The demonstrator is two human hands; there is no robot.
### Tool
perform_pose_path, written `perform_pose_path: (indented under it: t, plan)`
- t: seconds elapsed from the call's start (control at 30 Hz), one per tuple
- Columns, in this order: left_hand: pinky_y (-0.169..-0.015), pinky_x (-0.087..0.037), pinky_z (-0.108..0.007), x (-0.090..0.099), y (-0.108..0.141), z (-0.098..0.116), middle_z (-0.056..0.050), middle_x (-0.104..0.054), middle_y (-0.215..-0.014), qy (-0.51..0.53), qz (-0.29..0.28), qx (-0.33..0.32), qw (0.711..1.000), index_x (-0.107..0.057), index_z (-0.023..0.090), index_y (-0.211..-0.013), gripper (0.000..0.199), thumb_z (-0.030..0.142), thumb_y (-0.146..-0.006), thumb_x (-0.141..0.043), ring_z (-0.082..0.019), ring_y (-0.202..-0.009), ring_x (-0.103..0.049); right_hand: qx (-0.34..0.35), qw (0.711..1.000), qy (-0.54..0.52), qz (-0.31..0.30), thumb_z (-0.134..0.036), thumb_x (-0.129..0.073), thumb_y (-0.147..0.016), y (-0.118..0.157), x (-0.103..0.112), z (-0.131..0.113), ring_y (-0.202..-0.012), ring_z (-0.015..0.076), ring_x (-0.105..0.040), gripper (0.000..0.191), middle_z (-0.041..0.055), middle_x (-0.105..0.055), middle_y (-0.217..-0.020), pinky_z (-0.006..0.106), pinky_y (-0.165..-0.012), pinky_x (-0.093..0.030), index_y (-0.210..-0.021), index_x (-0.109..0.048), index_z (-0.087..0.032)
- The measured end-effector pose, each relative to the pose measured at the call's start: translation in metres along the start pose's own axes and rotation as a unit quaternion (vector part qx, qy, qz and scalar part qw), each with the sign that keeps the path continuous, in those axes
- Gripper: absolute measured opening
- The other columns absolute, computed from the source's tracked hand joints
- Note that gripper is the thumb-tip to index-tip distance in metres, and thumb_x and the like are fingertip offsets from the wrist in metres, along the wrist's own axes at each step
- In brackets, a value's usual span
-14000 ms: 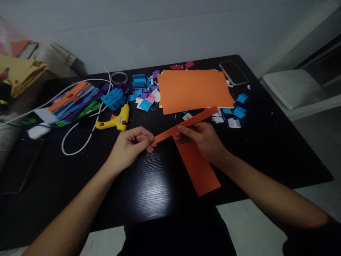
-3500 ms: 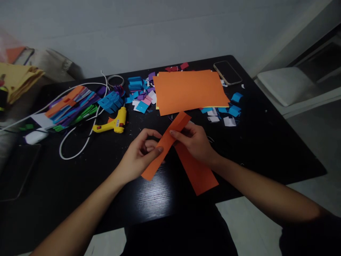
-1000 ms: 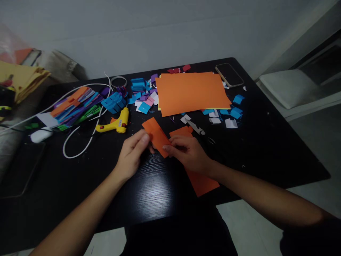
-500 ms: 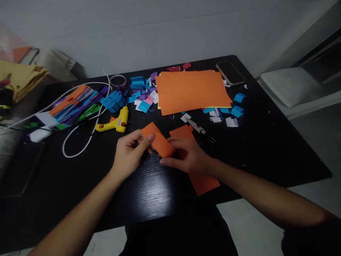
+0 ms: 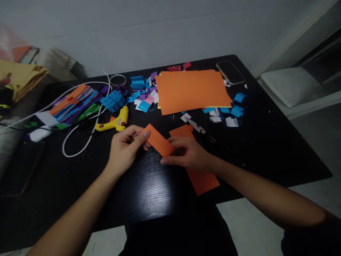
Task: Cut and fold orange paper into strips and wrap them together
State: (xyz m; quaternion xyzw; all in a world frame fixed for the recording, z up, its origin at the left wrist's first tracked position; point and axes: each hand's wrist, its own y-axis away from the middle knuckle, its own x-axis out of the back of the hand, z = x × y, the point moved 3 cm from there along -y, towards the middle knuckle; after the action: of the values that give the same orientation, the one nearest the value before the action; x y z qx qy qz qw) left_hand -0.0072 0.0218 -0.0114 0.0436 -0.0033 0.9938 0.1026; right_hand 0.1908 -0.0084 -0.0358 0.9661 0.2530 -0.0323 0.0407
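Observation:
A folded piece of orange paper (image 5: 159,141) is held between my two hands above the table, slanting down to the right. My left hand (image 5: 124,147) pinches its upper left end, thumb on top and fingers beneath. At the lower right end, my right hand (image 5: 188,153) grips it between thumb and fingers, some of which are hidden behind the paper. Under my right hand lies a flat orange paper strip (image 5: 204,181), partly covered by that hand. Scissors (image 5: 197,127) with a pale blade lie just beyond it; their dark handles blend into the tabletop.
A stack of orange sheets (image 5: 193,90) lies at the back, with blue and white paper scraps (image 5: 231,122) around it. To the left are a yellow glue gun (image 5: 114,122), a white cable (image 5: 64,149) and bundled coloured strips (image 5: 80,105). A phone (image 5: 230,73) rests at the back right.
My left hand has shifted slightly left along the folded orange paper, and the paper's upper layer now lies flatter. My right hand has stayed almost in place.

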Motion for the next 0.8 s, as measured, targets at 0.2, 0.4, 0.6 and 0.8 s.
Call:
perform_pose_path:
  t: [0.2,0.4,0.6,0.8]
  plan:
    - [-0.057,-0.048,-0.021,0.002,-0.003,-0.002,0.000,-0.070,-0.061,-0.001,-0.012,0.012,1.000,-0.072,0.017,-0.078,0.022,0.032,-0.094,-0.074,-0.011,-0.055,-0.063,-0.025,0.999,-0.022,-0.001,-0.033,-0.093,-0.072,0.001,0.002,-0.001,-0.095,0.0212,-0.071,0.031,0.0048,-0.076,-0.103,0.036,-0.087,-0.058,-0.097,-0.080,-0.020]
    - [-0.057,-0.047,-0.022,0.005,-0.006,-0.012,-0.001,-0.067,-0.058,0.033,-0.031,0.060,0.997,-0.067,0.018,-0.074,0.026,0.033,-0.094,-0.071,-0.012,-0.054,-0.060,-0.061,0.995,-0.084,-0.012,-0.034,-0.088,-0.079,0.000,0.004,-0.002,-0.076,0.0140,-0.066,0.021,0.0009,-0.072,-0.084,0.028,-0.073,-0.056,-0.084,-0.076,-0.018]
    - [-0.055,-0.046,-0.022,0.002,-0.005,-0.015,0.001,-0.065,-0.056,0.057,-0.027,0.082,0.995,-0.066,0.018,-0.073,0.026,0.031,-0.094,-0.071,-0.011,-0.051,-0.058,-0.091,0.984,-0.124,-0.085,-0.024,-0.091,-0.076,0.002,-0.001,0.001,-0.091,0.0161,-0.072,0.030,0.0018,-0.076,-0.096,0.032,-0.088,-0.059,-0.102,-0.077,-0.019]
    - [-0.055,-0.045,-0.023,0.000,-0.005,-0.016,0.000,-0.064,-0.057,0.066,-0.035,0.085,0.994,-0.065,0.018,-0.072,0.027,0.033,-0.094,-0.072,-0.012,-0.052,-0.058,-0.086,0.982,-0.150,-0.077,-0.021,-0.089,-0.077,0.001,-0.004,0.004,-0.089,0.0144,-0.070,0.024,0.0012,-0.074,-0.094,0.029,-0.086,-0.058,-0.098,-0.077,-0.018]
